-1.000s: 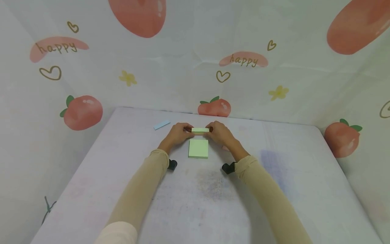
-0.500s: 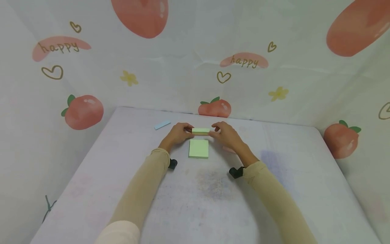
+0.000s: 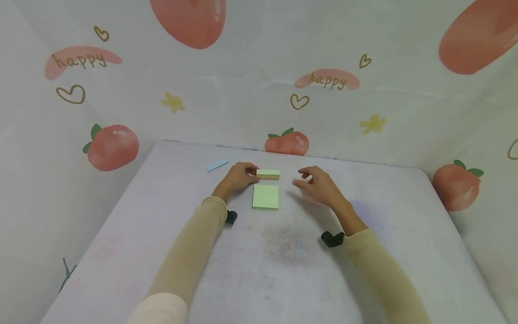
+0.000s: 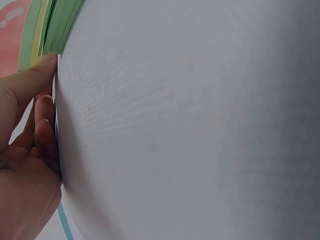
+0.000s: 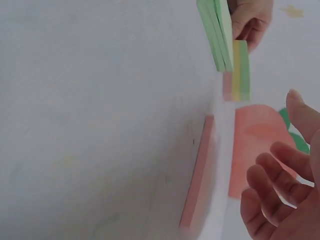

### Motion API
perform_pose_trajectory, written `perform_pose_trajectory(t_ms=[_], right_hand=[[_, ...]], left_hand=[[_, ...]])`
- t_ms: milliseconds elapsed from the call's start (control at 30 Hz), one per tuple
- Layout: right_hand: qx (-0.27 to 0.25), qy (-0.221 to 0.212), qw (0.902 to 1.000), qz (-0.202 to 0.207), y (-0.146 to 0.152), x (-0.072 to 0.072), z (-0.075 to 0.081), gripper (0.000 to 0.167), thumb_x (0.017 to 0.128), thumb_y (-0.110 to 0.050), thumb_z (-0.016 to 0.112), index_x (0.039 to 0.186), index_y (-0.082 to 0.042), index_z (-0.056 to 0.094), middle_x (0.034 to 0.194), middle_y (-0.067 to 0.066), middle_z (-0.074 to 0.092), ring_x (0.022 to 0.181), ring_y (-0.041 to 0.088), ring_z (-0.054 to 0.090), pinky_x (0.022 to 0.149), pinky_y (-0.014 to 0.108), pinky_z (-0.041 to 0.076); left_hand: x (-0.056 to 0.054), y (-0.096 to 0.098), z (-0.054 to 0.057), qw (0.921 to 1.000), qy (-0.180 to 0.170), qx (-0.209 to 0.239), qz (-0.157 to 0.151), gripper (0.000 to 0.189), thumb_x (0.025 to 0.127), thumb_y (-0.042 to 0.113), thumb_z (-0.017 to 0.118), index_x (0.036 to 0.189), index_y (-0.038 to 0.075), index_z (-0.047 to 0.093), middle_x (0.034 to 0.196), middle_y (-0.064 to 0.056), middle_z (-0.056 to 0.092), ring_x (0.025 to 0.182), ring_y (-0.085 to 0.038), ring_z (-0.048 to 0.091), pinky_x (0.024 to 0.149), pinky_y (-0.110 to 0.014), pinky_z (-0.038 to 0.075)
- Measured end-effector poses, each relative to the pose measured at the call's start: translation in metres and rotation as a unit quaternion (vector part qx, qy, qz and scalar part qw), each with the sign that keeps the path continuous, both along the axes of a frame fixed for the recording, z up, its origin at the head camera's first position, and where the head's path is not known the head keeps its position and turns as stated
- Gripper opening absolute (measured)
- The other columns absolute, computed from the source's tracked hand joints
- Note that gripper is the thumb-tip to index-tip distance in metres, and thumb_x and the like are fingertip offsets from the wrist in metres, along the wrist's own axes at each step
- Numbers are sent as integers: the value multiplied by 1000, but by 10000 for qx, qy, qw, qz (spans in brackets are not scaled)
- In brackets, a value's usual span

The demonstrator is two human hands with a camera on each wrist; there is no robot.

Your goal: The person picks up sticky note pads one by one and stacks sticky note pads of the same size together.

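My left hand (image 3: 238,177) pinches the left end of a stack of narrow sticky-note pads (image 3: 268,173). In the right wrist view that stack shows pink, yellow and green layers. Just in front of it lies a square pale green sticky-note pad (image 3: 265,197), flat on the table. To the right, my right hand (image 3: 320,185) is apart from the stack, its fingers loosely curved and holding nothing. Below this hand lies a narrow pink sticky-note pad (image 5: 197,175), partly hidden by it in the head view.
A narrow light blue strip (image 3: 217,165) lies behind and left of my left hand. The table (image 3: 243,270) has a pale cloth with grey and violet stains. A fruit-print sheet (image 3: 243,90) rises behind it. A black wrist camera (image 3: 332,239) sits on my right wrist.
My right hand has let go of the stack's right end and moved right and nearer, its fingers spreading. My left hand still holds the stack in the same spot.
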State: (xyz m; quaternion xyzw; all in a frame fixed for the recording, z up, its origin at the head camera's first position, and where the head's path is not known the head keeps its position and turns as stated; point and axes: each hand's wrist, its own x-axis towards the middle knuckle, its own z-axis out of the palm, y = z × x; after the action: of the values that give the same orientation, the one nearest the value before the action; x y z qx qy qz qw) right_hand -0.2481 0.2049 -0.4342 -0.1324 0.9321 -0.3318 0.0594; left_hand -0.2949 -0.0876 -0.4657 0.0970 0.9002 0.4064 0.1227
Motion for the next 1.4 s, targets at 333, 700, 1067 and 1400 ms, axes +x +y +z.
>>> perform_pose_trajectory(t_ms=[333, 700, 1067, 1400], right_hand=[[-127, -94, 9996, -233, 35, 20, -7, 54, 95, -34, 73, 140, -8, 59, 128, 15, 62, 103, 29, 65, 82, 35, 53], [-280, -63, 9989, -381, 39, 28, -15, 54, 89, -30, 79, 136, -8, 63, 123, 13, 64, 101, 28, 66, 79, 31, 52], [-333, -282, 9978, -502, 42, 32, -23, 55, 88, -33, 81, 135, -8, 64, 122, 17, 66, 96, 25, 63, 78, 29, 49], [-307, -486, 9971, -506, 47, 31, -28, 49, 87, -30, 81, 129, -8, 67, 119, 15, 67, 99, 25, 60, 83, 31, 46]], left_hand=[[-1, 2, 1, 10000, 40, -71, -28, 38, 95, 20, 72, 131, 9, 65, 124, -9, 69, 113, -25, 60, 104, -42, 47], [-3, -1, -1, 9999, 147, -72, -54, 38, 95, 20, 73, 131, 9, 66, 124, -9, 70, 113, -25, 61, 104, -42, 47], [-2, -1, -2, 9999, 110, -86, -77, 39, 95, 21, 73, 131, 9, 66, 125, -9, 70, 111, -24, 61, 102, -41, 47], [-1, -1, -2, 9999, 94, -57, -17, 39, 94, 21, 73, 130, 9, 66, 124, -8, 70, 108, -24, 60, 100, -40, 47]])
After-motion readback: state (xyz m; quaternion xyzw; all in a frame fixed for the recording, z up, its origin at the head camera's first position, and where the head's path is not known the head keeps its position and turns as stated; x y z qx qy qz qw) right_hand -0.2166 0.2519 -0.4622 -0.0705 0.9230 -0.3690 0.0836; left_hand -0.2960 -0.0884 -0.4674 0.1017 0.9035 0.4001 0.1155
